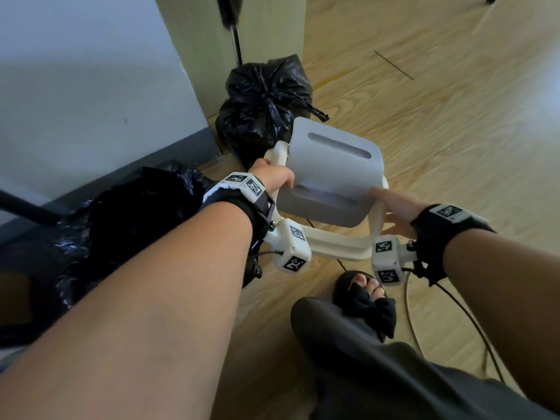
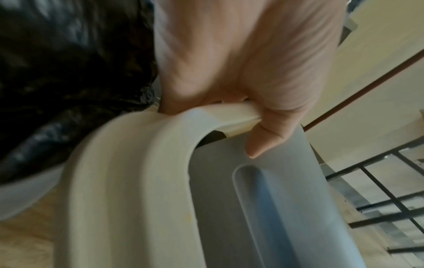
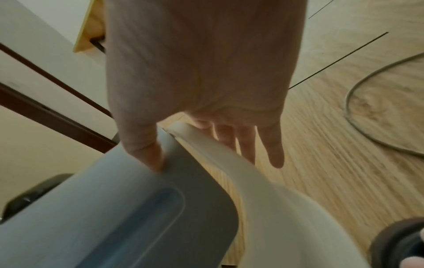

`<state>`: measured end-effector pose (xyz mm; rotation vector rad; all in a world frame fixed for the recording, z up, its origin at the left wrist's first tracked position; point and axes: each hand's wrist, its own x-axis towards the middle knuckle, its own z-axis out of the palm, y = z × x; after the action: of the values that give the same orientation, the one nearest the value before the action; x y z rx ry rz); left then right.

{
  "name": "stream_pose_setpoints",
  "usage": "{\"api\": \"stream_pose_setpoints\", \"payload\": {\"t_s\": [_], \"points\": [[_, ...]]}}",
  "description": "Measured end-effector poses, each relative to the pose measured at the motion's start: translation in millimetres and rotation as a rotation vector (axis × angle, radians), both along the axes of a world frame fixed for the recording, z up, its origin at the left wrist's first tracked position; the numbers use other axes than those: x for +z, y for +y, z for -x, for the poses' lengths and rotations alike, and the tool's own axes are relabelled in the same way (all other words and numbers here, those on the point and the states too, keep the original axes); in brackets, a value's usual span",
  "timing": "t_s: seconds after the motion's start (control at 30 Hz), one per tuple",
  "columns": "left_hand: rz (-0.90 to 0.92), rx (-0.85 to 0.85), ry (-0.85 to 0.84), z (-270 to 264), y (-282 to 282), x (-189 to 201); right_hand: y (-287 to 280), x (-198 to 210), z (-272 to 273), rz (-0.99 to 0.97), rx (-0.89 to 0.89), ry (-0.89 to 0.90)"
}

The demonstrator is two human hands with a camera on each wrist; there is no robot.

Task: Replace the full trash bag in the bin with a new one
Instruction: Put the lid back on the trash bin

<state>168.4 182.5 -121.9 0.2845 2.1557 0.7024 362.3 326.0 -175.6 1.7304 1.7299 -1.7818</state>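
Note:
I hold the bin's lid above the floor: a cream ring [image 1: 336,247] with a grey swing flap [image 1: 333,168] in it. My left hand [image 1: 272,177] grips the ring's left corner, fingers curled under it [image 2: 229,90] and thumb over the flap's edge. My right hand [image 1: 394,207] lies along the ring's right side with straight fingers [image 3: 273,145], its thumb on the flap [image 3: 146,199]. A tied, full black trash bag [image 1: 263,101] sits on the floor at the wall corner. Left of the lid, a crumpled black bag [image 1: 136,213] covers a white bin rim [image 2: 20,195].
The grey wall [image 1: 91,86] and its dark skirting close off the left. A black pole [image 1: 235,40] stands behind the tied bag. My foot in a black sandal [image 1: 363,289] and cables [image 1: 409,313] lie on the wooden floor [image 1: 454,116] below the lid.

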Motion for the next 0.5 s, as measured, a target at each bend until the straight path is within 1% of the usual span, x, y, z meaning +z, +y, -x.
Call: {"api": "stream_pose_setpoints", "payload": {"t_s": [0.13,0.27,0.4,0.5], "points": [[-0.032,-0.002,0.003,-0.6,-11.8,19.6,-1.5,25.7,-2.8,0.026,-0.025,0.078],[-0.046,-0.034,0.014,-5.5,-23.3,38.9,-1.2,44.2,-2.6,0.011,-0.031,0.106],[-0.074,-0.017,0.034,-5.6,-41.9,56.4,-16.2,76.1,-0.3,0.009,-0.04,0.143],[-0.079,-0.002,0.062,-1.8,-60.0,74.4,-25.1,97.5,4.9,-0.005,-0.013,0.182]]}}
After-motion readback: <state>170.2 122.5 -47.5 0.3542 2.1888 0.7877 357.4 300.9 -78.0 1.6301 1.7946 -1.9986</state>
